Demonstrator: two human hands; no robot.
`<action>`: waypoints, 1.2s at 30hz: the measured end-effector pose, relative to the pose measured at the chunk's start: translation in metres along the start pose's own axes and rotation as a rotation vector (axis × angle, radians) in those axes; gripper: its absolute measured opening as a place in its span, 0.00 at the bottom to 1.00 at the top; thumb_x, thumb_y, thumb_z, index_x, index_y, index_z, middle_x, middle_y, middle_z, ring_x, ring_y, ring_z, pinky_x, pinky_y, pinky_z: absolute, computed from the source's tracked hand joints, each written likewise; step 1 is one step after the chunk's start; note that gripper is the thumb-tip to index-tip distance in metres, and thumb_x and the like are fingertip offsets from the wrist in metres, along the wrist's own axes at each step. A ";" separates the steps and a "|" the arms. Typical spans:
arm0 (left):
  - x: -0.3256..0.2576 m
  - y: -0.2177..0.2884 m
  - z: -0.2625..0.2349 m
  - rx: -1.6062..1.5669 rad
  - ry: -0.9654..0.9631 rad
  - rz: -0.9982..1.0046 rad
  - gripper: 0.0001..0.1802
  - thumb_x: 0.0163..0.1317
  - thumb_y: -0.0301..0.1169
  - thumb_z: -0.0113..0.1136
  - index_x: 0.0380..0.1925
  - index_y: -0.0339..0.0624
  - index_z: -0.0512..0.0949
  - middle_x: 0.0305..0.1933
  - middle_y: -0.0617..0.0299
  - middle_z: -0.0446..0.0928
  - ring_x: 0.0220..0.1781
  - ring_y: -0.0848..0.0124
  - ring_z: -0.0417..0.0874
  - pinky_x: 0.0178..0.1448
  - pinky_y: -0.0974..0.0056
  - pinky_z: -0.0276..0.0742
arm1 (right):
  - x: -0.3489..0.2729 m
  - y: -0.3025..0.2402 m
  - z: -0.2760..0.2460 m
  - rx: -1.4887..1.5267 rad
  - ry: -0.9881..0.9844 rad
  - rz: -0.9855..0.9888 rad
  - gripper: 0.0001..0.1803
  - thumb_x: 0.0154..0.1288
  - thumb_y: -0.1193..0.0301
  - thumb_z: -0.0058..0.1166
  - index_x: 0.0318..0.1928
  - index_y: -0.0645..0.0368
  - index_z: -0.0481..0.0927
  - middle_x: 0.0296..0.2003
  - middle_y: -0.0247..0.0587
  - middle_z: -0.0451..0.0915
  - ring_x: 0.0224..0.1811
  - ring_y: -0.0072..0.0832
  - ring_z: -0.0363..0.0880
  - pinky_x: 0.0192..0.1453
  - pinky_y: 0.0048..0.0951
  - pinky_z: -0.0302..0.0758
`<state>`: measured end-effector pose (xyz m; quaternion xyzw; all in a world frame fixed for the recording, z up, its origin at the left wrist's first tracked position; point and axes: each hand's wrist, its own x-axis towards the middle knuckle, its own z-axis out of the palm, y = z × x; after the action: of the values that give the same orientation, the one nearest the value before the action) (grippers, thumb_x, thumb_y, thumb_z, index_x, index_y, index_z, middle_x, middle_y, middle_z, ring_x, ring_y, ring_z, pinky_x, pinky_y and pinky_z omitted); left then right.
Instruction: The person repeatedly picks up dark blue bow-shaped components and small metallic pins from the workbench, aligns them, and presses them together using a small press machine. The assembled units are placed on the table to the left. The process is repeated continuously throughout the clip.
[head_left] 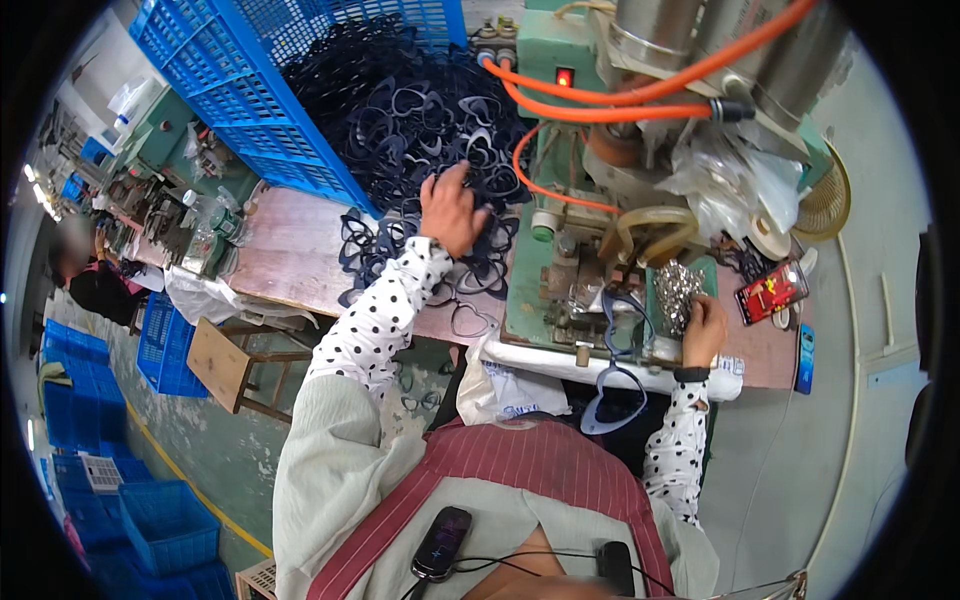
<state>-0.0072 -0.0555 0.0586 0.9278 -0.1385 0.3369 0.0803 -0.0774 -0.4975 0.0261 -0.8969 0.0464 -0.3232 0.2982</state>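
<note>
My left hand (pixel 453 212) lies over the near edge of a heap of dark blue spectacle frames (pixel 400 115), its fingers apart. Whether a fingertip touches a frame is hard to see. Beside a tray heaped with small shiny metal parts (pixel 678 292), my right hand (pixel 705 332) has its fingers drawn together. What they hold, if anything, is too small to make out. Between the two hands, a dark blue spectacle frame (pixel 601 428) hangs from the front of a green bench machine (pixel 530 300), tilted down past the table edge.
A tipped blue crate (pixel 290 130) stands behind the heap. Orange hoses (pixel 620 112) cross the machine. Two phones (pixel 771 293) lie at the right, one showing a red screen. A wooden stool (pixel 225 365) and blue crates (pixel 165 525) are at left, near another person (pixel 95 290).
</note>
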 end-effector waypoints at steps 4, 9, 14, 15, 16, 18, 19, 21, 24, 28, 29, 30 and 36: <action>0.004 -0.012 -0.014 -0.254 0.201 -0.157 0.16 0.54 0.30 0.63 0.39 0.29 0.76 0.56 0.42 0.72 0.53 0.50 0.76 0.56 0.55 0.72 | 0.006 -0.038 -0.008 0.247 -0.043 0.100 0.07 0.55 0.75 0.61 0.36 0.57 0.85 0.35 0.42 0.83 0.41 0.37 0.78 0.48 0.34 0.73; -0.016 -0.018 -0.020 -1.236 -0.073 -0.686 0.11 0.65 0.35 0.57 0.37 0.38 0.77 0.32 0.65 0.79 0.35 0.74 0.77 0.44 0.69 0.69 | 0.007 -0.136 -0.038 0.672 -0.240 0.048 0.08 0.55 0.78 0.60 0.37 0.60 0.85 0.31 0.40 0.82 0.35 0.28 0.78 0.43 0.25 0.73; -0.015 0.000 -0.044 -1.208 -0.090 -0.767 0.18 0.61 0.35 0.62 0.46 0.32 0.77 0.39 0.64 0.79 0.42 0.76 0.76 0.48 0.72 0.67 | 0.005 -0.173 -0.038 0.746 -0.393 0.120 0.13 0.52 0.79 0.63 0.39 0.68 0.79 0.30 0.36 0.80 0.33 0.19 0.74 0.39 0.21 0.70; -0.017 0.006 -0.051 -1.278 -0.016 -0.804 0.19 0.61 0.35 0.62 0.47 0.32 0.77 0.41 0.63 0.80 0.42 0.75 0.77 0.49 0.72 0.67 | 0.006 -0.183 -0.040 0.844 -0.428 0.210 0.15 0.52 0.79 0.63 0.41 0.68 0.77 0.30 0.35 0.80 0.32 0.18 0.74 0.38 0.21 0.70; -0.017 0.011 -0.052 -1.472 0.122 -0.901 0.18 0.61 0.33 0.61 0.48 0.33 0.77 0.44 0.60 0.80 0.41 0.72 0.79 0.51 0.71 0.70 | 0.006 -0.187 -0.040 0.843 -0.445 0.223 0.20 0.52 0.80 0.62 0.46 0.68 0.71 0.32 0.36 0.80 0.33 0.19 0.75 0.39 0.21 0.70; -0.013 0.026 -0.072 -1.697 0.204 -0.897 0.16 0.62 0.32 0.59 0.46 0.33 0.77 0.42 0.57 0.81 0.39 0.70 0.81 0.48 0.70 0.74 | 0.003 -0.186 -0.032 0.976 -0.391 0.245 0.21 0.51 0.81 0.62 0.47 0.67 0.70 0.32 0.36 0.81 0.31 0.17 0.73 0.36 0.20 0.69; -0.013 0.028 -0.079 -1.758 0.228 -0.887 0.15 0.62 0.32 0.59 0.44 0.33 0.78 0.41 0.56 0.81 0.37 0.70 0.81 0.45 0.70 0.75 | 0.002 -0.184 -0.029 1.044 -0.365 0.255 0.22 0.51 0.81 0.61 0.47 0.66 0.70 0.32 0.36 0.81 0.30 0.16 0.72 0.35 0.19 0.69; -0.019 0.023 -0.087 -1.881 -0.023 -0.895 0.14 0.61 0.38 0.59 0.32 0.35 0.79 0.33 0.54 0.81 0.27 0.69 0.79 0.35 0.69 0.74 | -0.002 -0.182 -0.027 1.060 -0.374 0.279 0.24 0.51 0.81 0.61 0.49 0.66 0.67 0.32 0.36 0.80 0.30 0.15 0.71 0.37 0.19 0.68; -0.018 0.054 -0.107 -0.875 -0.806 -0.692 0.23 0.56 0.47 0.63 0.24 0.34 0.77 0.24 0.54 0.79 0.23 0.65 0.79 0.29 0.64 0.74 | -0.001 -0.180 -0.026 0.992 -0.363 0.253 0.25 0.52 0.81 0.62 0.50 0.66 0.67 0.32 0.35 0.80 0.30 0.15 0.69 0.37 0.18 0.68; -0.034 0.084 -0.108 -0.159 -0.955 -0.312 0.34 0.53 0.57 0.61 0.21 0.27 0.77 0.23 0.43 0.79 0.25 0.55 0.83 0.32 0.58 0.78 | -0.003 -0.179 -0.024 1.043 -0.361 0.259 0.25 0.52 0.81 0.62 0.50 0.66 0.67 0.31 0.35 0.80 0.30 0.15 0.69 0.36 0.18 0.68; -0.029 0.092 -0.111 -0.288 -1.252 -0.360 0.35 0.53 0.59 0.61 0.21 0.28 0.77 0.23 0.43 0.79 0.26 0.53 0.83 0.32 0.56 0.79 | -0.003 -0.178 -0.024 1.028 -0.349 0.253 0.25 0.52 0.81 0.62 0.50 0.66 0.67 0.31 0.34 0.80 0.30 0.15 0.69 0.36 0.18 0.68; -0.039 0.097 -0.109 -0.329 -1.327 -0.300 0.35 0.54 0.59 0.60 0.23 0.28 0.78 0.22 0.44 0.79 0.27 0.52 0.83 0.33 0.56 0.79 | -0.003 -0.179 -0.023 1.025 -0.348 0.245 0.25 0.52 0.81 0.62 0.50 0.66 0.67 0.31 0.34 0.80 0.30 0.14 0.69 0.36 0.18 0.67; -0.180 0.145 -0.098 -0.671 -1.042 -0.154 0.27 0.65 0.49 0.55 0.52 0.37 0.73 0.41 0.48 0.79 0.44 0.55 0.82 0.48 0.57 0.77 | -0.002 -0.180 -0.025 1.060 -0.359 0.279 0.24 0.52 0.81 0.62 0.50 0.66 0.68 0.31 0.34 0.80 0.29 0.14 0.67 0.35 0.17 0.67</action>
<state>-0.2434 -0.1326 0.0244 0.9018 -0.1906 -0.2286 0.3132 -0.1137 -0.3624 0.1417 -0.6511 -0.0557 -0.1026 0.7500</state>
